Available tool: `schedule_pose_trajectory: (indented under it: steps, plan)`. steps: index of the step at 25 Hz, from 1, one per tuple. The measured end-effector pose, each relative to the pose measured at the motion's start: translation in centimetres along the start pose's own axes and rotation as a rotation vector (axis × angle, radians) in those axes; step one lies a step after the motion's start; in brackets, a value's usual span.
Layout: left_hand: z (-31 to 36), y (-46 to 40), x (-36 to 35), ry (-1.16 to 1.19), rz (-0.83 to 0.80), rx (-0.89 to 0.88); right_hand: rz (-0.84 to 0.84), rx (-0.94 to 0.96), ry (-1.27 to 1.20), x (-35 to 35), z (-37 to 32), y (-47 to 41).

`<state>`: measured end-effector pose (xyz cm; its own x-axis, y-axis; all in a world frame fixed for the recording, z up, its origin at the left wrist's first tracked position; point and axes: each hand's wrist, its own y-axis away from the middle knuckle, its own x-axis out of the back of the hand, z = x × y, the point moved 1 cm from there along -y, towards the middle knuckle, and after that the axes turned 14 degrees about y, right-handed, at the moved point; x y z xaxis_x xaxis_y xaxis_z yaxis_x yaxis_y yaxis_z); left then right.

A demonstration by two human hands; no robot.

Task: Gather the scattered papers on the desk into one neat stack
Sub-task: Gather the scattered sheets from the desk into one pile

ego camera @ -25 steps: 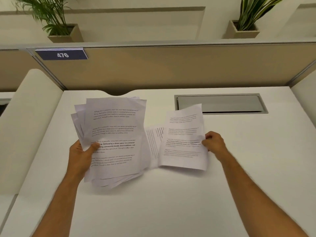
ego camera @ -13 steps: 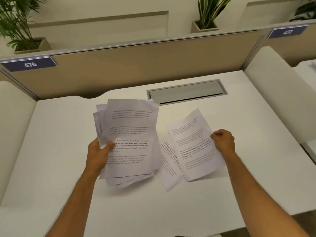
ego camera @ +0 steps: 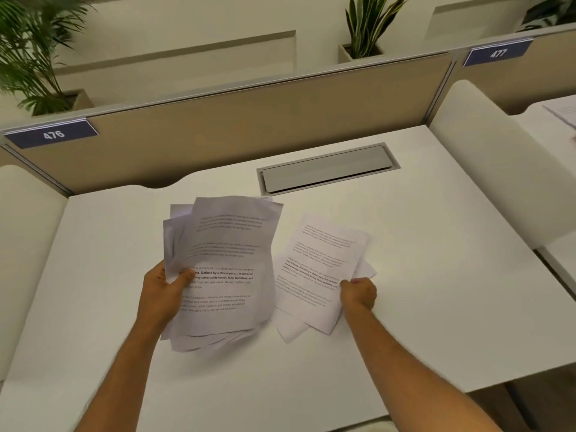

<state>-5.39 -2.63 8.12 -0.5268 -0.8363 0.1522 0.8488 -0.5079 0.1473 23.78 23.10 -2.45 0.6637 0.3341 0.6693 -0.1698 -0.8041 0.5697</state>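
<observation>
My left hand point(ego camera: 162, 294) grips a loose, fanned bundle of printed papers point(ego camera: 224, 263) by its left edge, held tilted up above the white desk point(ego camera: 436, 275). To the right, my right hand point(ego camera: 358, 294) pinches the lower right edge of a single printed sheet point(ego camera: 318, 269). That sheet lies over another sheet point(ego camera: 291, 332) on the desk, whose corners stick out below and at the right. The bundle's right edge overlaps the single sheet's left edge.
A grey cable hatch point(ego camera: 327, 168) is set into the desk behind the papers. A beige partition point(ego camera: 249, 120) with label 476 point(ego camera: 51, 134) bounds the back, white side dividers point(ego camera: 486, 169) flank the desk. More papers point(ego camera: 564, 113) lie on the neighbouring desk at far right.
My right hand slid from the sheet's right side down to its lower right corner and drew it over the sheet beneath. My view shifted right. The left-hand bundle stays held.
</observation>
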Motion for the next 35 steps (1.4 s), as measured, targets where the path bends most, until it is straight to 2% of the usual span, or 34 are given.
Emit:
schedule_pose_trajectory:
  steps: [6, 8, 12, 16, 21, 24, 29, 32, 35]
  plan:
    - [-0.6, 1.6, 0.7, -0.01, 0.054, 0.014, 0.116, 0.025, 0.358, -1.6, -2.6, 0.7]
    - [-0.6, 1.8, 0.8, -0.01, 0.063, 0.024, 0.118, 0.056, 0.395, -2.1, -2.6, 0.2]
    - [-0.8, 1.5, 0.9, 0.004, 0.075, 0.029, 0.036, 0.148, 0.143, -2.1, -2.9, -0.9]
    - [-0.6, 0.4, 0.4, 0.062, 0.111, 0.024, -0.067, 0.49, -0.088, 2.4, -5.9, -1.9]
    - [-0.4, -0.6, -0.7, 0.143, 0.152, 0.029, -0.265, 0.524, -0.324, 11.3, -10.8, -3.3]
    - [0.4, -0.6, -2.2, 0.192, 0.105, 0.05, -0.422, 0.593, -0.32, 14.0, -13.1, -1.8]
    - [3.5, -0.1, -6.8, 0.307, -0.098, 0.1, -0.62, 0.718, -0.369, 11.7, -15.5, 3.4]
    - [5.3, 0.9, -9.2, 0.335, -0.187, 0.088, -0.64, 0.705, -0.41, 10.0, -15.4, 5.6]
    - [5.3, 2.5, -10.6, 0.416, -0.201, 0.06, -0.591, 0.73, -0.352, 9.5, -14.4, 6.4]
